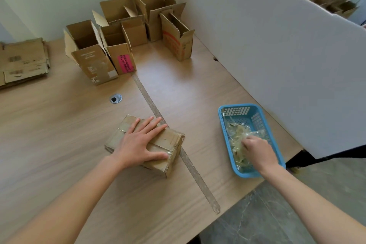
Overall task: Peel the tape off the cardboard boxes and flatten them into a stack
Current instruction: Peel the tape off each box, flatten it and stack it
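- Stack of flattened cardboard (22,61): lies on the wooden table (65,125) at the far left edge, sheets roughly aligned, printed faces up.
- Cable grommet (115,98): set into the table surface, between the open boxes and the closed box.
- Open boxes (126,31): a group stands upright at the rear of the table, flaps raised. One carries a pink label (125,64); the rightmost carries orange print (174,44) and stands slightly apart from the others.
- Closed box (158,150): rests on the table in the near centre, still assembled, with clear tape visible along its top seam and edges. Its right side sits on the strip noted below.
- Left hand (142,142): lies palm-down on top of the closed box. Fingers are straight and spread apart, pressing flat; thumb extends along the near edge of the top face.
- Taped seam strip (174,148): runs diagonally across the table from the open boxes to the near edge, passing under the closed box.
- Blue basket (237,110): perforated plastic, sits on the table to the right of the closed box, well apart from it. It contains a heap of crumpled clear tape (236,130).
- Right hand (257,150): reaches into the basket, knuckles up. Fingers are curled down into the tape heap; whether they pinch a piece cannot be determined.
- White partition (277,55): stands along the right edge of the table, just behind the basket.
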`<control>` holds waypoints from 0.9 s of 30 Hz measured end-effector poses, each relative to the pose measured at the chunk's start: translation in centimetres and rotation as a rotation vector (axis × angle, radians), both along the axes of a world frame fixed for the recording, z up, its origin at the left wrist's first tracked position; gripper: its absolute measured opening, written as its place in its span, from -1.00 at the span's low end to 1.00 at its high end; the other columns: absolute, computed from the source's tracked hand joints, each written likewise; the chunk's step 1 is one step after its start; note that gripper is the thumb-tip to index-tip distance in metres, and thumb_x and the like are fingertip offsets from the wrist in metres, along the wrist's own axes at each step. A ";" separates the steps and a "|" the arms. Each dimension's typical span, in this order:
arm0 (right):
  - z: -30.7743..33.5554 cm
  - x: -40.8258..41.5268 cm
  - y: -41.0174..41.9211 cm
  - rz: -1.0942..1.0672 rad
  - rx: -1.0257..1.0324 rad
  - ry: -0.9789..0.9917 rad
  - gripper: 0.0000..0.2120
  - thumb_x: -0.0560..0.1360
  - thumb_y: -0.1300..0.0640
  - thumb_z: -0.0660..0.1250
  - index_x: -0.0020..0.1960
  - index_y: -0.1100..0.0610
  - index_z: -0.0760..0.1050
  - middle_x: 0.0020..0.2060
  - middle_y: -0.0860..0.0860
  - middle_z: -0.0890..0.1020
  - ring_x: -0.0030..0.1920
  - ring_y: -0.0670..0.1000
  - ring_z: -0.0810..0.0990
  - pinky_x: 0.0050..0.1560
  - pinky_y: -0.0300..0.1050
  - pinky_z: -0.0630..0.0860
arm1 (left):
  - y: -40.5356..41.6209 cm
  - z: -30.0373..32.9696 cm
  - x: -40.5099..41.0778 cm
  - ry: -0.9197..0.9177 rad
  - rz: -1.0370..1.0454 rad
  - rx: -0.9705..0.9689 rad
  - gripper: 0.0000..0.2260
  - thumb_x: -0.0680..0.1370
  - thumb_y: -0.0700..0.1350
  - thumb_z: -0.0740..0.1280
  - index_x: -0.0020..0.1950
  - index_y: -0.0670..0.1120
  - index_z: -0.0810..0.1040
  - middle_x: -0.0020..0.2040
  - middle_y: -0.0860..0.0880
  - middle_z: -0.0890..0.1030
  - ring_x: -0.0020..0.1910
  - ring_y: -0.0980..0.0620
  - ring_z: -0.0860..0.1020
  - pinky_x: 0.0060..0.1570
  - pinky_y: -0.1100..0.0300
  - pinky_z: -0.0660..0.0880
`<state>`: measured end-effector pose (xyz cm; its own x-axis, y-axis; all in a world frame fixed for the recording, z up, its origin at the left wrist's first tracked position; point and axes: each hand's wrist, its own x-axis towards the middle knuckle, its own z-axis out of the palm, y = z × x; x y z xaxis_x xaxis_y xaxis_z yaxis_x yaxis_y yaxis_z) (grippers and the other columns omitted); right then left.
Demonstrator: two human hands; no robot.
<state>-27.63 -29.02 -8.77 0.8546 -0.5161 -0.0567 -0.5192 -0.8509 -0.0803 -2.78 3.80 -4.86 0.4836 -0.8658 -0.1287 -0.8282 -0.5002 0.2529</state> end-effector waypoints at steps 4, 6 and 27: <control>-0.9 -0.2 -1.3 0.123 0.114 0.120 -0.92 0.56 0.28 0.37 -0.07 0.19 0.64 -0.09 -0.03 0.54 -0.15 0.06 0.58 -0.12 0.02 0.58 | 0.0 0.0 -0.2 0.009 0.010 -0.001 -0.09 0.34 0.69 -0.01 0.61 0.33 -0.01 0.64 0.28 -0.10 0.59 0.27 -0.24 0.57 0.05 -0.33; -0.1 -0.1 -1.8 0.204 0.194 0.202 -0.82 0.64 0.17 0.26 0.07 0.17 0.64 0.01 -0.07 0.48 -0.01 0.03 0.53 0.02 0.00 0.52 | 0.0 0.1 -0.4 0.010 0.017 0.005 -0.09 0.34 0.69 -0.03 0.62 0.32 -0.02 0.63 0.28 -0.11 0.59 0.27 -0.25 0.57 0.05 -0.34; 7.0 8.1 11.9 0.413 0.559 -0.182 -0.70 0.49 -0.17 0.43 0.18 -0.12 0.57 0.11 -0.18 0.54 0.05 -0.15 0.55 0.05 -0.12 0.55 | -1.5 -0.2 -3.4 0.023 0.222 0.031 -0.13 0.42 0.59 -0.17 0.65 0.23 -0.09 0.63 0.23 -0.13 0.62 0.16 -0.23 0.57 -0.05 -0.32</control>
